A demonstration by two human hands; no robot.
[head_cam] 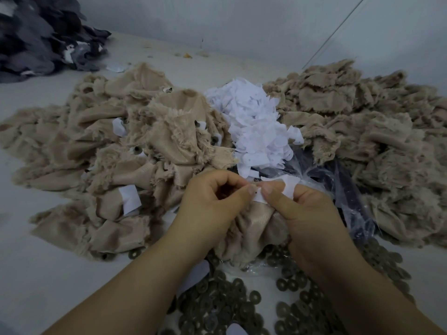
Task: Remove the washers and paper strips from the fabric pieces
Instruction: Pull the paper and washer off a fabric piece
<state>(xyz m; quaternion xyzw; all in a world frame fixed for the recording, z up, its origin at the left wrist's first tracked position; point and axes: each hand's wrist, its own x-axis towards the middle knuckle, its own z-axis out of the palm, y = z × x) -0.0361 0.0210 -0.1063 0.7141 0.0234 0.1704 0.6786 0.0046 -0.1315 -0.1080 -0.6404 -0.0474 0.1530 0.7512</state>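
Both my hands hold one beige fabric piece [251, 228] in front of me. My left hand [212, 201] pinches its top edge with thumb and fingers. My right hand [304, 209] pinches the white paper strip [287, 186] fixed to that same edge. No washer shows on this piece; my fingers hide the join. A heap of beige fabric pieces [108, 153] with paper strips and dark washers still on them lies to the left. Loose white paper strips [254, 122] are piled in the middle. Several dark washers [232, 298] lie scattered under my forearms.
A second heap of beige fabric [362, 131] spreads on the right. A clear plastic bag [338, 180] over something dark lies beside my right hand. Dark grey fabric [38, 37] is stacked at the far left. The pale table [36, 274] meets a wall at the back.
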